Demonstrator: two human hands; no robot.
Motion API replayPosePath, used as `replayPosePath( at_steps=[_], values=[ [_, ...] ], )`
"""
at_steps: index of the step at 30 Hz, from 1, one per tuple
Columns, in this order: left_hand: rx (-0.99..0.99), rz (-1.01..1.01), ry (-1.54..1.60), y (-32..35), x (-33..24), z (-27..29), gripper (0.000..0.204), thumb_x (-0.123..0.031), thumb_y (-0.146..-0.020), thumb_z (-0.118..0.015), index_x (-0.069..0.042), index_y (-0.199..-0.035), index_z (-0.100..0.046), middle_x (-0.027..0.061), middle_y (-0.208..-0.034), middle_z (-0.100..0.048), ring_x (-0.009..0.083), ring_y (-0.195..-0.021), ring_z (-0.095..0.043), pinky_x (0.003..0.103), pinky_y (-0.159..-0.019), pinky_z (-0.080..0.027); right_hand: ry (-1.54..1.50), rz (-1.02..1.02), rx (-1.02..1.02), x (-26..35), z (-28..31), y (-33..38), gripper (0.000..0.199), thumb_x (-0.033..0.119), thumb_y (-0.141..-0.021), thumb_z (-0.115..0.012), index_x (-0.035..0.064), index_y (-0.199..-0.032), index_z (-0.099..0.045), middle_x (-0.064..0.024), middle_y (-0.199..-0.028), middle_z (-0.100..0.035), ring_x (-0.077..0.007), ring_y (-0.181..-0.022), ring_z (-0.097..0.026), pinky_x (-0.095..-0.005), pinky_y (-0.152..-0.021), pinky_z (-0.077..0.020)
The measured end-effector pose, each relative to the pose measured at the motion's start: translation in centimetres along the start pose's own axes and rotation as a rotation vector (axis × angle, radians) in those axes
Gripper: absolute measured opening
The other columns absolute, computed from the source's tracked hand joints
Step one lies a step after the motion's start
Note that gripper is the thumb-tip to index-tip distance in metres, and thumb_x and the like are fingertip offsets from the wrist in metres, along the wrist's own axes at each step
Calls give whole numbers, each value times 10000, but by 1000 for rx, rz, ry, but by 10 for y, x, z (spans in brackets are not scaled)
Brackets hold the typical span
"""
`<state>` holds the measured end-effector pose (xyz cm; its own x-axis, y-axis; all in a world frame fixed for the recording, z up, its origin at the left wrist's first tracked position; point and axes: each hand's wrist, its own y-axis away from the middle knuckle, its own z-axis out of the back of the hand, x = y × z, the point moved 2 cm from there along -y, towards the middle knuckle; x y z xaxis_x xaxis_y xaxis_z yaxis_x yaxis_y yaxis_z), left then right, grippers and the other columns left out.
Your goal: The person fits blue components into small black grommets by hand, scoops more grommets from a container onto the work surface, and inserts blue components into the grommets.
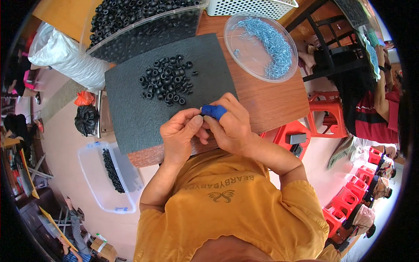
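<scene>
My left hand (178, 130) and my right hand (232, 125) meet at the mat's near edge, fingertips pinched together. Whatever sits between them is too small and covered to name. Blue wrapping (213, 111) covers a finger of my right hand. Just beyond my hands, a loose pile of small black ring-shaped parts (166, 81) lies on a dark grey mat (124, 115).
At the far left stands a clear bin of black parts (139, 17). A round clear tray (244, 59) with small blue glittery pieces (277, 48) rests at right on the wooden table (283, 102). A clear floor box (94, 183) and red stool (290, 137) flank me.
</scene>
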<state>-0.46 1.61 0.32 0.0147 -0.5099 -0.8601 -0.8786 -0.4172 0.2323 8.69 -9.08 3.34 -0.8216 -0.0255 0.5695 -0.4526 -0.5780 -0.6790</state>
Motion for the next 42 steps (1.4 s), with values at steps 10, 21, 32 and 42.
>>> replayPosePath(
  at_steps=[10,21,32,42],
  values=[
    [-84,79,229,-3,-3,-6,91,-6,-803,-562,58,-864,-588,98,-717,-610,113,-519,-549,234,-485,-466,-7,-46,83,-2,7,-6,299,58,-581,-700,-36,-824,-553,-151,-778,-526,-316,-663,-479,-392,-543,-402],
    [-131,46,182,-6,3,-3,106,-34,-808,-581,33,-889,-593,37,-805,-597,87,-693,-551,209,-627,-453,210,124,183,-4,-7,-2,355,77,-527,-716,-39,-810,-536,-156,-838,-538,-308,-709,-500,-393,-567,-410],
    [35,205,185,-2,5,-2,246,-178,-909,-503,54,-940,-578,103,-771,-626,146,-662,-596,253,-603,-483,178,109,191,-13,-3,2,333,63,-526,-712,-49,-779,-524,-172,-834,-535,-315,-687,-498,-389,-539,-408],
    [-34,-33,-98,5,11,-6,246,-157,-924,-495,64,-980,-589,68,-728,-619,89,-585,-532,210,-552,-449,141,235,164,-9,-6,2,301,41,-512,-659,-65,-750,-508,-204,-824,-521,-306,-663,-485,-394,-507,-391]
  ],
)
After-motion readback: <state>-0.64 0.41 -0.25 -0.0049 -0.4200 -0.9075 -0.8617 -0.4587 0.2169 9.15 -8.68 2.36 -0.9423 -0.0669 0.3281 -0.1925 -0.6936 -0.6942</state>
